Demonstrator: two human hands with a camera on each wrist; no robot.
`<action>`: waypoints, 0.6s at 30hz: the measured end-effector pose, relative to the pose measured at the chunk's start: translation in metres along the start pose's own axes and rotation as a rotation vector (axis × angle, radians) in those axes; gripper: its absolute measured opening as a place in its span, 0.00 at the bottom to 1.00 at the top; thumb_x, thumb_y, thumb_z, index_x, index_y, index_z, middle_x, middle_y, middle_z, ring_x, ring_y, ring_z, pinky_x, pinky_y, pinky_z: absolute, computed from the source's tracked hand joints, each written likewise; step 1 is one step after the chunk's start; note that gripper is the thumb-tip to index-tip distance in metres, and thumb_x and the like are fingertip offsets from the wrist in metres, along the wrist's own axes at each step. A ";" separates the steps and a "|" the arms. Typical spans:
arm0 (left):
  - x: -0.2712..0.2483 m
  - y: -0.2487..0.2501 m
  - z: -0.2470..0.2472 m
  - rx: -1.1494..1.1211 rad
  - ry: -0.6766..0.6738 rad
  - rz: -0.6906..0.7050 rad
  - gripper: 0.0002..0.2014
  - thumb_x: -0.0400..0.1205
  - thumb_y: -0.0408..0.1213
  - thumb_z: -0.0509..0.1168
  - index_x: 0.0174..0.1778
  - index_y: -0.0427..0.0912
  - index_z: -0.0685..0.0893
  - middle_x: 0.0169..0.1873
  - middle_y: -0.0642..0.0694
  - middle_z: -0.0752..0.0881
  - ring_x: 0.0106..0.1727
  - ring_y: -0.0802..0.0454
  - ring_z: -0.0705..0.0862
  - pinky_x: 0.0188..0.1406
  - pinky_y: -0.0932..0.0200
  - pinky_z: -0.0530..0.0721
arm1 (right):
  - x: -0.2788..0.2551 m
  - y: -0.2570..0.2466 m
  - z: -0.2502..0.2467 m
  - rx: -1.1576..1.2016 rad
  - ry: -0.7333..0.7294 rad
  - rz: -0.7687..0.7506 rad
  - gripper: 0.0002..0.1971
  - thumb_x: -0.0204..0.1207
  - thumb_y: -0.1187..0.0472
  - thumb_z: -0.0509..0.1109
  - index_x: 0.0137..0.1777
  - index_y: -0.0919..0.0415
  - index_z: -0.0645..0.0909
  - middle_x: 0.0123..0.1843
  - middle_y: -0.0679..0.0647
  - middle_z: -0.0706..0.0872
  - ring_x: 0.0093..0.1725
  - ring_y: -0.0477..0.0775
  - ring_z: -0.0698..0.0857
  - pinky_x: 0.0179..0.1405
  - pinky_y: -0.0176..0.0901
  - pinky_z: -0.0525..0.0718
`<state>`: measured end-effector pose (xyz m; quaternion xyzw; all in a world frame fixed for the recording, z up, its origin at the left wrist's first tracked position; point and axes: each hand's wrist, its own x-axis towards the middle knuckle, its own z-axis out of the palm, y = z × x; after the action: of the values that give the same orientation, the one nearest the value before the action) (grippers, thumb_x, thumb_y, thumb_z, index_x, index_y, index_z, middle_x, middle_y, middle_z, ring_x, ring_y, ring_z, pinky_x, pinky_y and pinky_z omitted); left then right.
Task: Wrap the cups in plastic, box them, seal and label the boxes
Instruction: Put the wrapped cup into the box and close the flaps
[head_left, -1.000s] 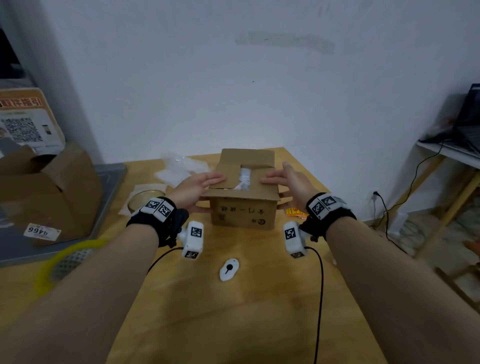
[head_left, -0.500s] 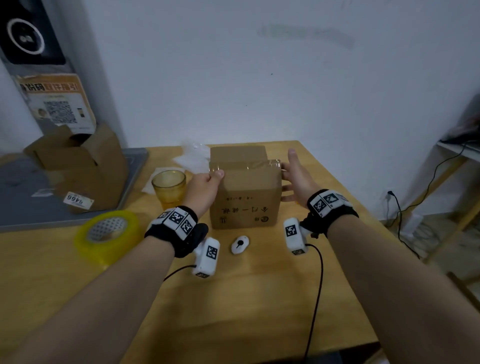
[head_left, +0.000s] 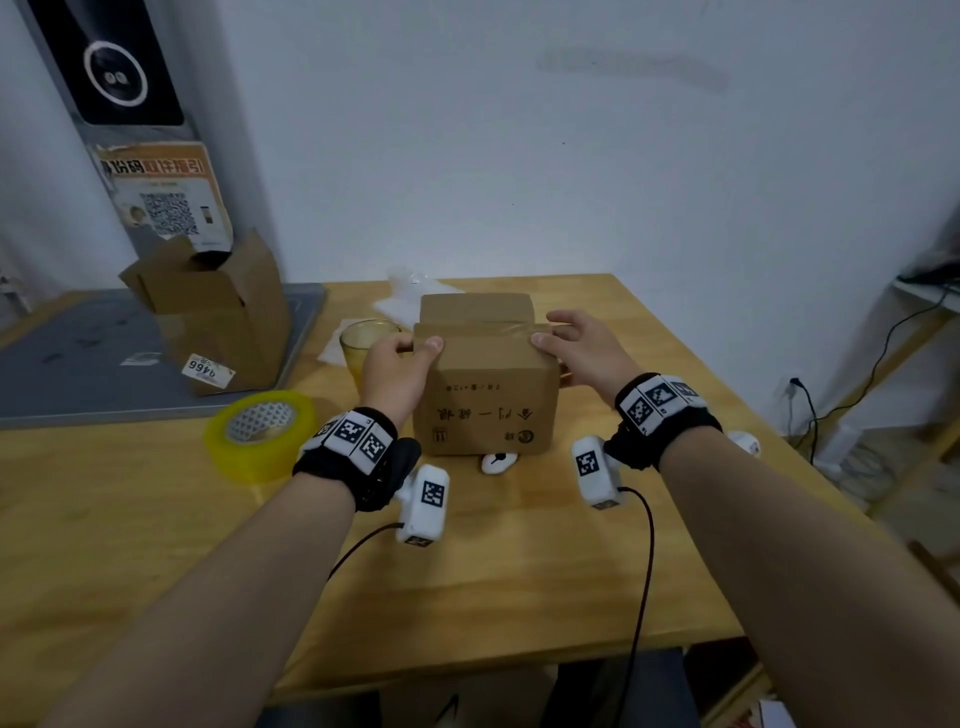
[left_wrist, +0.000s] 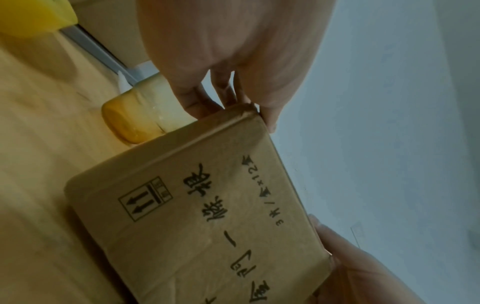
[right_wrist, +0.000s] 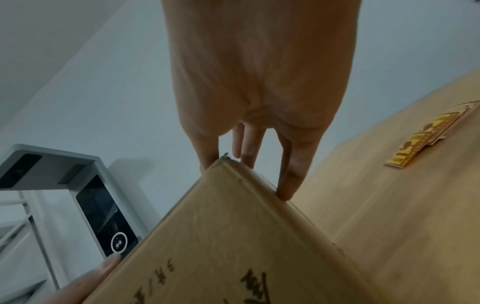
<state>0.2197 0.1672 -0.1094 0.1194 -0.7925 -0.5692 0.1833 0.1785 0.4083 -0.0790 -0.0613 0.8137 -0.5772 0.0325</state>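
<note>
A small brown cardboard box (head_left: 488, 395) with black printed characters stands in the middle of the wooden table, its top flaps folded down. A strip of clear tape (head_left: 483, 330) shows across the top. My left hand (head_left: 415, 347) grips the box's top left corner, thumb on top and fingers curled down the side (left_wrist: 197, 102). My right hand (head_left: 556, 332) holds the top right corner, thumb at the front edge and fingers (right_wrist: 288, 185) along the right side. An amber glass cup (head_left: 358, 338) stands unwrapped just left of the box. What the box contains is hidden.
A yellow tape roll (head_left: 260, 431) lies at the left front. A larger open carton (head_left: 218, 312) sits on a grey mat (head_left: 78, 364). Plastic sheets (head_left: 405, 296) lie behind the box, a small white device (head_left: 498, 461) before it, yellow labels (right_wrist: 428, 135) to its right.
The box's open top, where a wrapped cup showed, has been folded shut. Both hands shifted from the flaps to the top corners, and the view has swung left.
</note>
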 end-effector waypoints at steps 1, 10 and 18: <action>0.002 0.000 0.001 -0.006 -0.003 0.002 0.22 0.84 0.51 0.71 0.60 0.32 0.87 0.54 0.37 0.89 0.60 0.40 0.86 0.49 0.55 0.78 | 0.001 -0.001 0.000 -0.008 0.020 -0.017 0.27 0.84 0.54 0.75 0.80 0.56 0.73 0.75 0.57 0.82 0.58 0.54 0.89 0.46 0.51 0.92; 0.022 0.000 0.017 -0.055 -0.019 -0.087 0.27 0.83 0.42 0.74 0.78 0.46 0.75 0.67 0.49 0.77 0.66 0.49 0.80 0.62 0.56 0.78 | 0.017 0.011 0.007 -0.025 0.124 0.069 0.33 0.82 0.54 0.77 0.84 0.47 0.67 0.78 0.53 0.76 0.67 0.58 0.83 0.51 0.57 0.89; 0.014 0.003 0.026 -0.125 -0.121 -0.302 0.13 0.87 0.48 0.61 0.65 0.51 0.71 0.67 0.41 0.79 0.64 0.41 0.81 0.69 0.40 0.81 | 0.011 -0.002 0.004 0.117 -0.008 0.317 0.20 0.83 0.60 0.71 0.74 0.51 0.76 0.66 0.57 0.84 0.61 0.59 0.84 0.45 0.56 0.85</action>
<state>0.1963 0.1854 -0.1120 0.1913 -0.7381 -0.6446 0.0547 0.1678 0.4022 -0.0788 0.0672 0.7780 -0.6110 0.1300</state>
